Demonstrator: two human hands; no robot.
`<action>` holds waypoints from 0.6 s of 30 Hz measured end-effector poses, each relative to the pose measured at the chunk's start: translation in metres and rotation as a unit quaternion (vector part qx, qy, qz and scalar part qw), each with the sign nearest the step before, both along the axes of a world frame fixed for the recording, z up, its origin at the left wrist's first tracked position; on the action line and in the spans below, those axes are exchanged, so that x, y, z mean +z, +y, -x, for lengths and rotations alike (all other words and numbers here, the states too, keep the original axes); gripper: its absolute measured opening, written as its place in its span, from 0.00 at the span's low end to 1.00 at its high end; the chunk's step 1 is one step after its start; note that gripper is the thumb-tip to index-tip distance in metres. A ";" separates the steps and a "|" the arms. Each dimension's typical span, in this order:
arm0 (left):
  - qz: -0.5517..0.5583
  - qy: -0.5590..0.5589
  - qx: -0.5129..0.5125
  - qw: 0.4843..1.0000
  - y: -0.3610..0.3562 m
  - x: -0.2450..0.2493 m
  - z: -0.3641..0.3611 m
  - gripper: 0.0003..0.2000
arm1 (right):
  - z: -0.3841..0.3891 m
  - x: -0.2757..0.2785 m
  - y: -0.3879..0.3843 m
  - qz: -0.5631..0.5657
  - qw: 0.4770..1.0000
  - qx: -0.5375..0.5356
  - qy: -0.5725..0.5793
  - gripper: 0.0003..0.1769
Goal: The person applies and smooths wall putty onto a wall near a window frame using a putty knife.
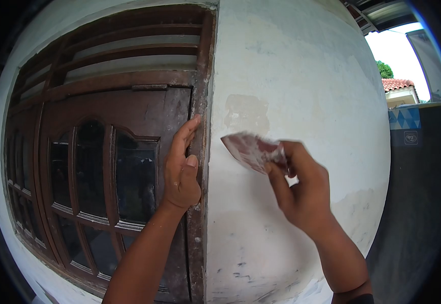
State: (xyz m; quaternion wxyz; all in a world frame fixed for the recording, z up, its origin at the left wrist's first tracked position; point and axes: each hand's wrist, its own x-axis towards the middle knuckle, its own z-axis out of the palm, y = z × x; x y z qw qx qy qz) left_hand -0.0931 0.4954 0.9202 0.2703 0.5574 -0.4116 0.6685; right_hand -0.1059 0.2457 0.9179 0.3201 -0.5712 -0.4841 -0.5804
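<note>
The left hand [182, 177] was found upright at the door frame [200, 88], fingers extended and together, thumb raised. Nothing was seen in its grasp. The fingertips reached the upright of the frame, beside the left edge of the wall [306, 86]. The placement was consistent with bracing or steadying the body, though the pressure applied could not be judged.

The right hand [304, 192] held a folded sheet [253, 150], reddish-brown with pale, dusty smears. The near end was pinched between thumb and fingers; the grip was narrow, leaving most of the sheet exposed. This hold appeared suited to presenting the sheet's face or edge to the wall while keeping the knuckles off it. The fold probably lent the sheet stiffness. Its pointed end was directed at the wall's left edge, just below a beige patch [247, 112]. Blur was noted on the sheet; whether it touched the wall could not be told. Its material was not confirmed, though it resembled abrasive paper.

The wall carried no loose items within the area inspected. Dark scuffs [240, 271] were recorded low, near the left edge, and a greyish area [362, 202] toward the right edge. Left of the frame stood a brown door [176, 109] with glass panes [135, 177].
</note>
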 end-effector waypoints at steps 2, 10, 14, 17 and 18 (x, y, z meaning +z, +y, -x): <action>0.009 -0.064 -0.015 0.998 0.008 0.002 -0.015 0.35 | -0.007 0.038 0.002 -0.005 0.941 0.280 0.190 0.14; 0.025 -0.032 -0.008 0.999 -0.008 -0.001 0.005 0.38 | -0.018 0.085 0.007 0.041 0.919 0.249 0.302 0.11; 0.026 -0.016 -0.019 0.999 -0.004 0.000 0.004 0.37 | -0.025 0.082 0.008 0.058 0.912 0.238 0.328 0.11; 0.013 -0.028 -0.011 0.999 -0.005 0.000 0.004 0.37 | -0.038 0.074 0.010 0.050 0.940 0.133 0.311 0.11; 0.012 -0.030 -0.012 0.999 -0.006 0.000 0.004 0.37 | -0.045 0.069 0.010 0.029 0.938 0.142 0.316 0.12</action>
